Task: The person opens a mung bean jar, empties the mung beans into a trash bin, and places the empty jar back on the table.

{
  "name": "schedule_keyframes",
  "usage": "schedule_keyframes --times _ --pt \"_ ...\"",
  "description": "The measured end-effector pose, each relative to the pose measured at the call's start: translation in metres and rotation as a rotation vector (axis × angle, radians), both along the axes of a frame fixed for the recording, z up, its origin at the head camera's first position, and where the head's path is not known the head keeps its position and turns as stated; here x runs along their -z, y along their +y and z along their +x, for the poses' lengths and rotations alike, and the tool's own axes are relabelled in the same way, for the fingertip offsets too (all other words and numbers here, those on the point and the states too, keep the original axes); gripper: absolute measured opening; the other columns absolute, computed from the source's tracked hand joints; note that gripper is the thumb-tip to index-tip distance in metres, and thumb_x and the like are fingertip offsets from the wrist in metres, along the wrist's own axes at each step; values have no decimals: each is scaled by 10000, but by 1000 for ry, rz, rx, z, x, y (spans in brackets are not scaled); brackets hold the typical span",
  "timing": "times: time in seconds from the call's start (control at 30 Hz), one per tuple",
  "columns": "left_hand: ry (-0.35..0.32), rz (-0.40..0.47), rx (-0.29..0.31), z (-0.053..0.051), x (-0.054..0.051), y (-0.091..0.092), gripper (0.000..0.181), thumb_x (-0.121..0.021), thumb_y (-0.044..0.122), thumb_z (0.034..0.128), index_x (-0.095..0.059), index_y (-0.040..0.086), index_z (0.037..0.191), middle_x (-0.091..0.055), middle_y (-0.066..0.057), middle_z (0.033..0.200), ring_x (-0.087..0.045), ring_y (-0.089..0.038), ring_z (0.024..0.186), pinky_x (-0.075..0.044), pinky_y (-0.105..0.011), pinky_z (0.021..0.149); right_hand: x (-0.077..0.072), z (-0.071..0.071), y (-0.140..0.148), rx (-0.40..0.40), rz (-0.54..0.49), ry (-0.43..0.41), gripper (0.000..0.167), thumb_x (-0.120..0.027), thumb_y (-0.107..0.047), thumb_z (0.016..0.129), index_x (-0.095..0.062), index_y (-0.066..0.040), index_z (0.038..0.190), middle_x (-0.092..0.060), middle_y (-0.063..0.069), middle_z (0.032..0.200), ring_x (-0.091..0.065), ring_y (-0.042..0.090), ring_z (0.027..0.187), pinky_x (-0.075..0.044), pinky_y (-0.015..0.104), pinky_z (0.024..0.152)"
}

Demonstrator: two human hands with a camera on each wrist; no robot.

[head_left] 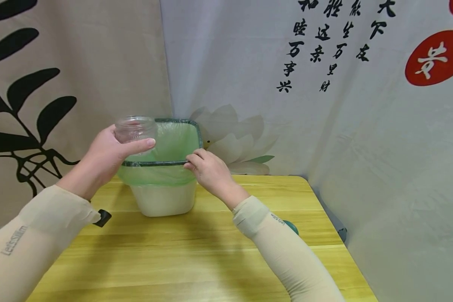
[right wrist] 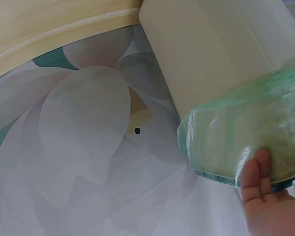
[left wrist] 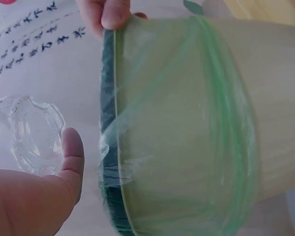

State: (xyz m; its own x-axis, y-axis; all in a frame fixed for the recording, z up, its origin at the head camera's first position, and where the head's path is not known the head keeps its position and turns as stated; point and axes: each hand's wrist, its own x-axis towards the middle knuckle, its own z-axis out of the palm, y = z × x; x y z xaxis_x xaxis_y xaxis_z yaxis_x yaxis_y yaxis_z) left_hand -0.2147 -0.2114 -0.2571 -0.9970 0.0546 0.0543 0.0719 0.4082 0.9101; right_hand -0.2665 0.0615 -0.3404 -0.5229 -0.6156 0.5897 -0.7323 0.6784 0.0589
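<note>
A clear, wide-mouthed jar (head_left: 136,128) is gripped in my left hand (head_left: 107,147), over the near left part of a bin. The bin (head_left: 162,201) is pale and lined with a thin green plastic bag (head_left: 175,140), folded outward over its dark rim. My right hand (head_left: 213,172) pinches the rim at the near right corner; the right wrist view shows its fingers (right wrist: 252,179) against the bag's outside. In the left wrist view, my thumb presses the side of the jar (left wrist: 37,135), which stands apart from the bag's edge. The bottom inside the bin is hidden.
The bin stands on a yellow wooden table (head_left: 166,260), near its back edge. A dark green rounded object (head_left: 291,227) shows partly behind my right forearm. Printed cloth (head_left: 226,54) hangs close behind the table and along its right side.
</note>
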Motion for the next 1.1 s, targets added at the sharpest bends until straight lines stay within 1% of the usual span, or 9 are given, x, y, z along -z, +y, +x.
schedule_keyframes --times 0.07,0.13,0.23,0.3,0.4,0.57,0.73,0.97,1.1 --pt "15 2 -5 7 3 -1 933 -777 569 934 -324 207 1665 -460 -52 1633 -486 -215 1450 -411 -483 1237 0 0 0 -1 0 -8 309 -590 -348 1085 -728 -117 1238 -713 50 1228 -708 207 1102 -591 286 967" --pt "37 3 -11 14 6 -1 887 -782 535 945 -344 239 1658 -490 -29 1610 -528 -153 1400 -470 -348 1174 -1 0 0 -3 2 -15 312 -586 -347 1087 -727 -118 1244 -713 49 1234 -708 206 1106 -591 288 969" --pt "64 11 -21 23 12 -1 837 -806 483 942 -384 258 1628 -528 -9 1561 -589 -78 1297 -523 -171 1004 -1 0 0 -2 1 -25 316 -585 -345 1088 -728 -115 1252 -713 52 1239 -708 208 1113 -590 294 975" --pt "78 -1 -30 29 16 0 831 -827 475 926 -405 264 1611 -539 8 1535 -608 -50 1232 -530 -119 913 -1 0 0 -1 -1 -34 319 -583 -346 1090 -727 -115 1256 -713 54 1242 -708 208 1121 -589 297 982" --pt "100 -17 -43 39 23 2 832 -855 478 898 -429 280 1585 -551 42 1516 -610 -49 1206 -547 -118 869 -1 0 1 2 -7 -55 329 -574 -350 1093 -724 -113 1267 -710 54 1250 -705 212 1137 -586 304 995" --pt "165 -12 -52 53 36 6 826 -887 414 882 -444 255 1561 -595 66 1497 -585 -68 1250 -552 -113 865 0 1 0 1 -21 -81 338 -570 -343 1099 -715 -106 1293 -705 57 1270 -705 216 1157 -585 315 1011" --pt "199 -41 -86 64 47 9 817 -910 412 858 -464 241 1522 -627 83 1463 -569 -33 1246 -494 -78 887 1 1 0 -1 -41 -99 345 -567 -334 1103 -695 -107 1328 -690 64 1305 -698 225 1190 -577 331 1039" --pt "202 -43 -86 75 59 12 820 -907 404 863 -466 219 1529 -624 2 1511 -564 -3 1264 -477 -49 901 2 4 0 45 -21 -191 525 -544 -395 1108 -529 -137 1564 -569 98 1544 -624 257 1380 -536 386 1137" --pt "203 -29 -82 79 64 12 802 -909 385 866 -480 228 1526 -620 -7 1522 -565 8 1266 -481 -53 909 5 6 0 59 -42 -209 617 -551 -414 1100 -415 -153 1643 -474 113 1645 -606 280 1412 -540 419 1134"
